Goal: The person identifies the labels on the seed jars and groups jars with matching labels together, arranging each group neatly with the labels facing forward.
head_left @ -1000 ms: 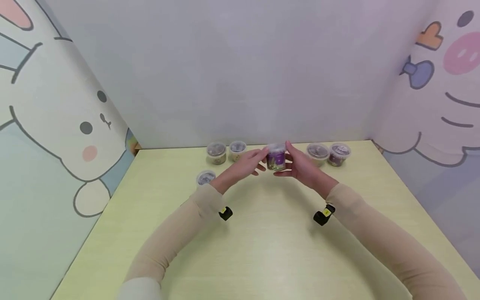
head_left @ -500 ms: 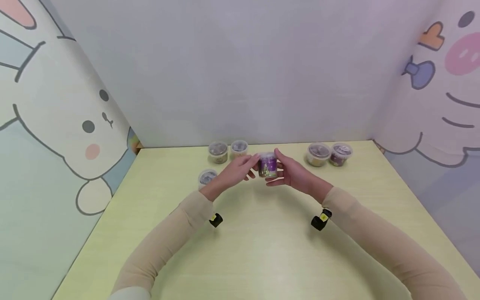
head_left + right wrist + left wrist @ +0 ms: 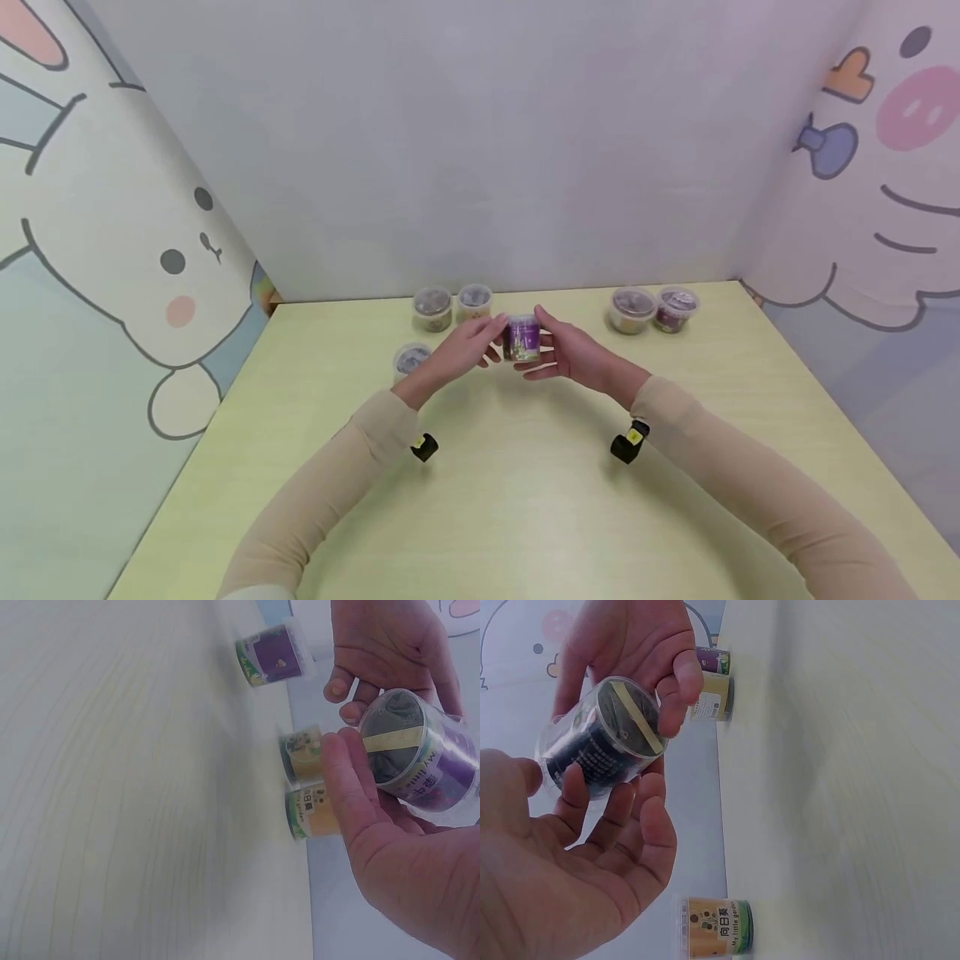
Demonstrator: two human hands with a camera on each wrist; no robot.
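Observation:
A clear plastic planting-kit cup (image 3: 524, 337) with a purple label is held off the table between both hands. My left hand (image 3: 467, 346) grips its left side, thumb near the lid and fingers curled around the wall. From the other side my right hand (image 3: 579, 357) holds it, thumb by the upper rim and fingers spread along the side and below. In the left wrist view the cup (image 3: 607, 742) is tilted, with dark contents and a pale flat stick showing through its base. "My little" is readable on the cup (image 3: 424, 754) in the right wrist view.
At the table's back left stand two lidded cups, a wider one (image 3: 432, 309) and a narrower one (image 3: 475, 302). Another cup (image 3: 412, 358) sits nearer, partly behind my left forearm. Back right are a yellowish cup (image 3: 632, 310) and a purple one (image 3: 677, 310). A curtain (image 3: 480, 167) hangs behind.
Both hands have carried the purple cup leftward and closer to me, away from the back edge. The other cups stay where they stood.

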